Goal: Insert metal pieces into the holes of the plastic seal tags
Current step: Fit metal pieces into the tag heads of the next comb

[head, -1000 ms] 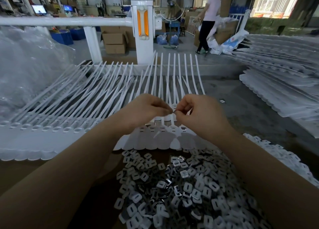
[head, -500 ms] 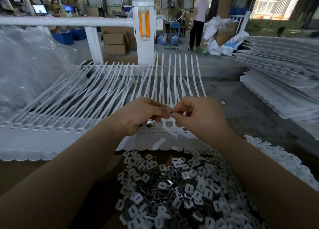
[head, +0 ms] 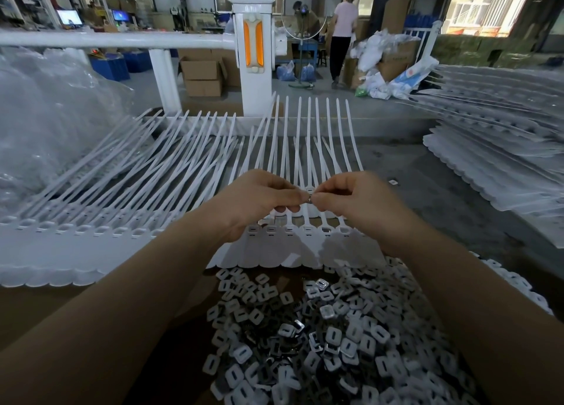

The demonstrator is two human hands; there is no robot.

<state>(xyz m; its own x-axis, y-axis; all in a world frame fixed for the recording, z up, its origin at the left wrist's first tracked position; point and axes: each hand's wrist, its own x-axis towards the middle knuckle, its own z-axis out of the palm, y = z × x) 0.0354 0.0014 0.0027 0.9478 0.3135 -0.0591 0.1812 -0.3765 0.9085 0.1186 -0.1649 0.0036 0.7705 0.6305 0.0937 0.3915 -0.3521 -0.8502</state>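
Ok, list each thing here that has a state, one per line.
left hand: pinching a small metal piece
right hand: pinching the same piece
seal tag strip: flat, head holes facing up
loose metal pieces: heaped
monitors: lit
cardboard box: open

White post (head: 252, 53), cardboard boxes (head: 203, 76), monitors (head: 69, 16)

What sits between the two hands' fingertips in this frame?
In the head view, a small metal piece is pinched between the left hand and right hand, above the row of white seal tags.
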